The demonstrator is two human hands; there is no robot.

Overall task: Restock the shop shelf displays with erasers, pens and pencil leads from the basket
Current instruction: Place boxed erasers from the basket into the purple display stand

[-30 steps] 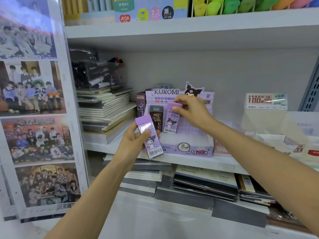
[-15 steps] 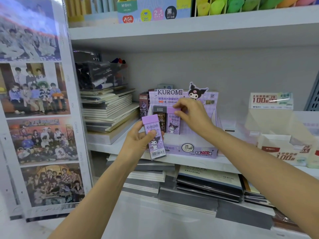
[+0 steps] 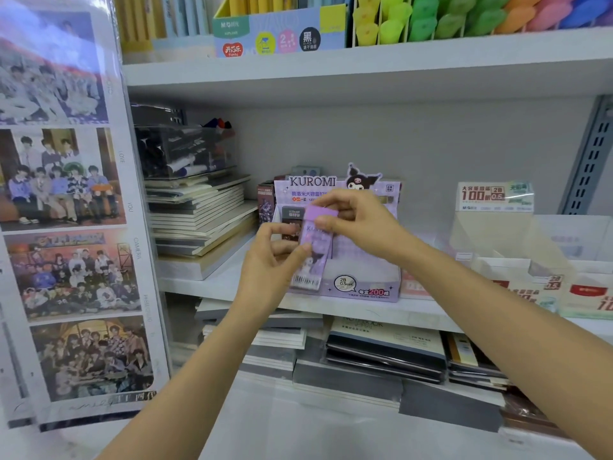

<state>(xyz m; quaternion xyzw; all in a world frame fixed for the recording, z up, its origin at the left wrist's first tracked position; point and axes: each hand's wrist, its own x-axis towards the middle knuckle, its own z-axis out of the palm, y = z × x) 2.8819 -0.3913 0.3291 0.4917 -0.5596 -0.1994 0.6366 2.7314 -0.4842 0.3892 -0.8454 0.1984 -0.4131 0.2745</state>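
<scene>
A purple Kuromi display box (image 3: 361, 287) stands on the middle shelf. In front of it I hold one purple pencil-lead case (image 3: 313, 250) upright with both hands. My left hand (image 3: 268, 263) pinches its lower left side. My right hand (image 3: 358, 220) pinches its top end with thumb and fingers. Inside the box a dark lead case (image 3: 292, 220) stands at the left, partly hidden behind the held case. The basket is out of view.
Stacked notebooks (image 3: 199, 214) with a clear case on top lie left of the box. Clear display boxes (image 3: 517, 267) of lead refills stand to the right. A photo-covered panel (image 3: 66, 210) walls the left side. Notebooks (image 3: 381, 353) fill the shelf below.
My right hand left the case it set in the box and came to the top of the case in my left hand, which rose toward the box.
</scene>
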